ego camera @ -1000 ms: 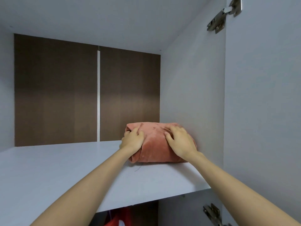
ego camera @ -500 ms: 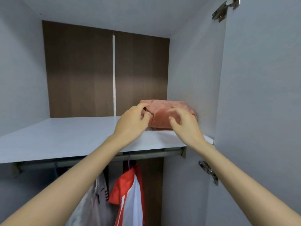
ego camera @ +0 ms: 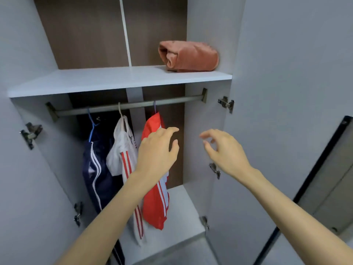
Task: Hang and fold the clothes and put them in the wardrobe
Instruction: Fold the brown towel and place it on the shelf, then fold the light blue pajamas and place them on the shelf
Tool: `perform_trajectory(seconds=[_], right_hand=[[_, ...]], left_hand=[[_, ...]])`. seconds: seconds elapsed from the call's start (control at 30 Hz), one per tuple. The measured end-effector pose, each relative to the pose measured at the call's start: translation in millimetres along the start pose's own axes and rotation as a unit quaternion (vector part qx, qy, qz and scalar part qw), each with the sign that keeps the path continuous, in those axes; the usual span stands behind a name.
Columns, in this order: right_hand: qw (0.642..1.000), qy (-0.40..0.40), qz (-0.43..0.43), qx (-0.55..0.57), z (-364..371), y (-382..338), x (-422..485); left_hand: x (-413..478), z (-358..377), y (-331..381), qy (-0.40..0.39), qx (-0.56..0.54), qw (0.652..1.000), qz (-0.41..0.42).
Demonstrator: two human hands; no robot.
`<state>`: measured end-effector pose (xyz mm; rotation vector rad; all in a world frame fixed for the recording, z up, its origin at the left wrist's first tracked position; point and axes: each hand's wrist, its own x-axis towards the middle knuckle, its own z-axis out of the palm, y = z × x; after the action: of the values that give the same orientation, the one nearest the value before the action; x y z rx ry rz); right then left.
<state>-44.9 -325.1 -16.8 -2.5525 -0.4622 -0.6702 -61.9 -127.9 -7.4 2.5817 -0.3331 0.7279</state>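
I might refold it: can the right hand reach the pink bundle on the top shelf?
Probably yes: the right hand is empty, below the shelf, with nothing between it and the bundle.

Both bare arms extended forward. Left hand (ego camera: pixel 156 152) and right hand (ego camera: pixel 223 150) raised side by side, apart, fingers loosely curled, holding nothing.

My left hand (ego camera: pixel 155 155) and right hand (ego camera: pixel 226 152) are bare, as are both wrists and both forearms down to the lower edge of view. The forearms are slim and smooth. My fingers (ego camera: pixel 207 133) are slender, the right ones a little blurred at the tips.
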Motion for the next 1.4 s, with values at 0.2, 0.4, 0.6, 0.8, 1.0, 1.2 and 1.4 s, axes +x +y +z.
perform_trajectory(seconds=[0.2,0.4,0.6,0.8,1.0,1.2,1.4], right_hand=[[0.998,-0.048,0.041,-0.002,-2.2,16.8,-89.8],[0.993,-0.082,0.086,0.009,-18.2,56.2,-198.4],[0.984,-0.123,0.129,0.029,-47.1,97.3,-321.6],[0.965,-0.155,0.205,0.05,-73.3,109.1,-422.1],[0.947,-0.152,0.28,0.037,-90.1,102.2,-517.1],[0.928,-0.121,0.352,0.007,-101.6,86.5,-607.2],[0.907,-0.086,0.411,-0.022,-115.6,84.8,-694.3]], left_hand=[[-82.0,33.7,24.7,-0.091,-0.035,0.995,-0.022],[-164.4,72.2,70.0,-0.128,-0.029,0.99,-0.051],[-252.1,112.0,144.6,-0.184,-0.045,0.98,-0.067],[-330.4,125.3,195.9,-0.228,-0.07,0.969,-0.071],[-388.3,134.0,226.5,-0.275,-0.09,0.957,-0.035],[-445.3,151.7,261.1,-0.324,-0.122,0.938,0.009],[-508.5,177.0,300.5,-0.363,-0.153,0.917,0.06]])
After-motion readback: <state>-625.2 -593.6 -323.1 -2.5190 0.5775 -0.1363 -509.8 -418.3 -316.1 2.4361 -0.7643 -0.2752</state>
